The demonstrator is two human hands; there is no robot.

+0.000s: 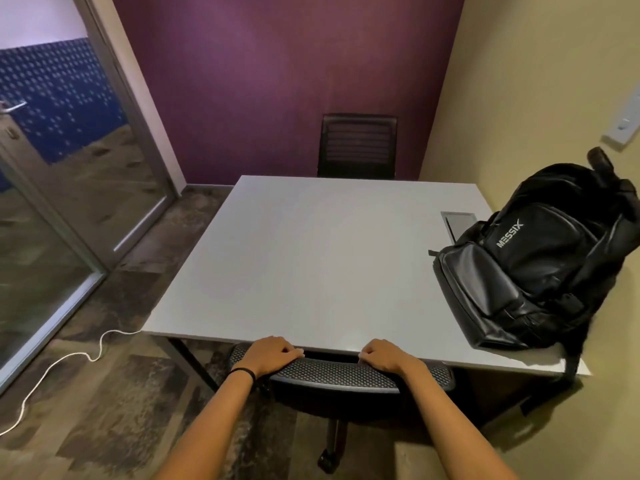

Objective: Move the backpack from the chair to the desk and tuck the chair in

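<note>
Two hands on the chair (341, 374) backrest, top edge. Left hand (272, 355) curled over the mesh near its left end, fingers closed on it; a dark band on that wrist. Right hand (384, 355) curled over the mesh right of centre, fingers likewise closed on the backrest. Both forearms reach in from the bottom of the view.

Chair sits at the near edge of the desk (311, 258), backrest just below and close to the desk edge, seat hidden under the top. Chair stem and one caster show below.

Backpack (533, 258), black, white lettering on its front, lies on the desk at the right side, leaning toward the beige wall (540, 91); whether it touches the wall is hard to judge from this angle. A strap hangs off the desk's near right corner. Backpack partly covers a small hatch (457, 220) in the desktop.

Second chair (358, 145) at the far side, against the purple wall. White cable (69, 358) trails over the floor at left, beside the glass door (62, 174).
</note>
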